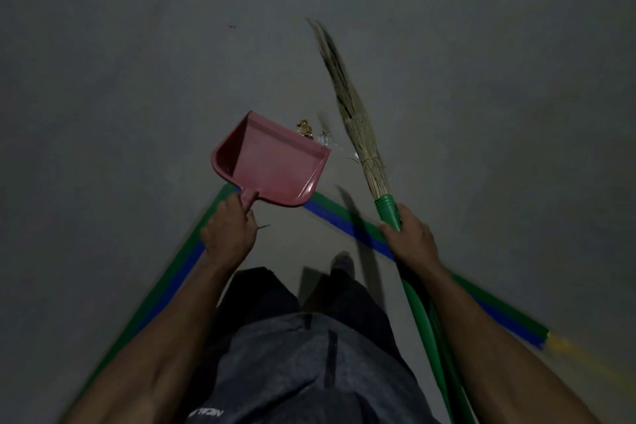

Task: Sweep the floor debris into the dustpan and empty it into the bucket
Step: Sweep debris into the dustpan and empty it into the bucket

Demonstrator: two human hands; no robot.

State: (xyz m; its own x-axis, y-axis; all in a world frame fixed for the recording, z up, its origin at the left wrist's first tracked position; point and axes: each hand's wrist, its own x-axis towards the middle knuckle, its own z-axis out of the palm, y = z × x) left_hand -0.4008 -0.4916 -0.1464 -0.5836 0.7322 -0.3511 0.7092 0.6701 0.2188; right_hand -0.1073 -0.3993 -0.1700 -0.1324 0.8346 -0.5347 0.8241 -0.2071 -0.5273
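Pink dustpan (272,162) is gripped by its short handle in the left hand (229,232), fingers curled round the stub; the pan is held above the floor (120,79), mouth pointing away and to the right. Broom (364,134) is held in the right hand (409,239), fingers wrapped round the green handle just below the collar, bristles trailing forward, tips blurred. Debris (311,131), a gold scrap and some clear crinkled bits, lies on the floor just beyond the pan lip, between pan and bristles. A corner of green and blue tape (344,222) is marked on the floor under the hands. No bucket is in view. Pan appears empty; sweeping judged not yet done. Risks noted: with the lip off the floor, light scraps are likely to be pushed under the pan rather than into it. A fast stroke could flick the clear pieces past the pan's left wall. The loose bristle spread may skip over thin film. Low light makes small fragments easy to miss.
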